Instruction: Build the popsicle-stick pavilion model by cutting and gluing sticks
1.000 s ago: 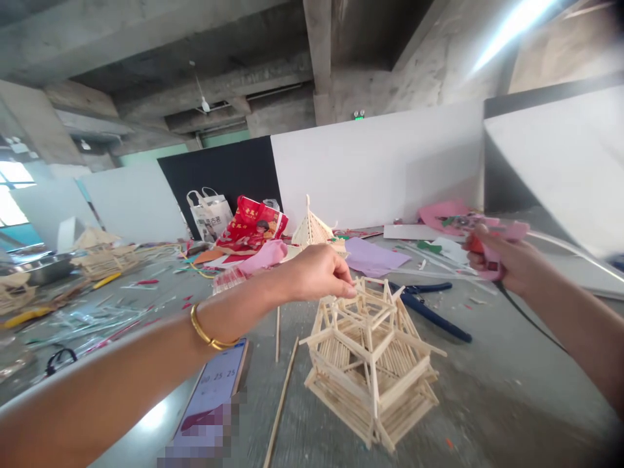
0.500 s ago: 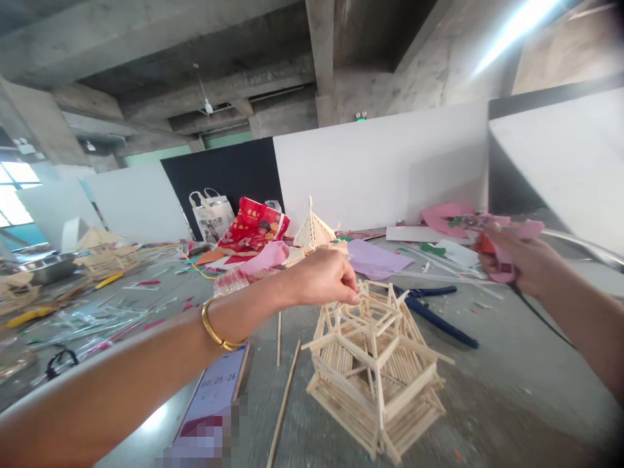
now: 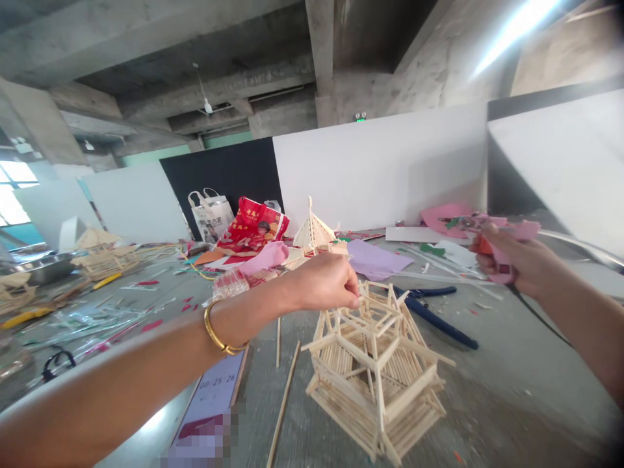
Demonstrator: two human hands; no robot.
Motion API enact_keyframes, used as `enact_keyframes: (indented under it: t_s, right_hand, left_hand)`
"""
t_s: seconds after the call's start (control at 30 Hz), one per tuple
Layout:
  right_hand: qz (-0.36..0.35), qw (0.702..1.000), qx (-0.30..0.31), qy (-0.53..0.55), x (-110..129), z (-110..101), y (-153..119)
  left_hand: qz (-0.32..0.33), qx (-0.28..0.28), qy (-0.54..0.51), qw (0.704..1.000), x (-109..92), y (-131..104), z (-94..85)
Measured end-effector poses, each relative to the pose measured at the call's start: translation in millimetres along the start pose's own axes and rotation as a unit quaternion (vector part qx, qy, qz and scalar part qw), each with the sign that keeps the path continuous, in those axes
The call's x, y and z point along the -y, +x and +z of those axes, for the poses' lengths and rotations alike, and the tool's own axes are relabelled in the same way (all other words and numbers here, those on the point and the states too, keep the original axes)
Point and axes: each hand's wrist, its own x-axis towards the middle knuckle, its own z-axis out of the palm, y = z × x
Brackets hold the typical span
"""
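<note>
My left hand (image 3: 331,281), with a gold bracelet (image 3: 214,330) on its wrist, is closed in a pinch at the upper left rim of a pavilion model made of wooden sticks (image 3: 377,370). Whatever lies between its fingertips is too small or hidden to make out. Off to the right, my right hand (image 3: 517,257) is wrapped round a pink hot glue gun (image 3: 502,260) with an orange part and a dark cord. The glue gun is held apart from the model. Two loose wooden sticks (image 3: 285,403) lie left of the model.
Dark blue-handled pliers (image 3: 433,315) lie behind the model. A phone showing a timer (image 3: 219,383) is under my left forearm. Farther back are a pointed stick roof (image 3: 312,227), purple paper (image 3: 377,259), a red bag (image 3: 253,227) and a metal bowl (image 3: 46,268).
My right hand has shifted very slightly to the left with the glue gun. My left hand stays at the rim of the model, almost unmoved.
</note>
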Motion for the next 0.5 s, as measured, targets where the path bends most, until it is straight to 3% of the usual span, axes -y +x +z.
enact_keyframes:
  t_s: [0.5]
  right_hand:
    - [-0.008,1.0,0.026,-0.001,-3.1,-2.1,1.8]
  left_hand:
    - [-0.002,-0.013,0.025,1.0,-0.9,-1.0,4.2]
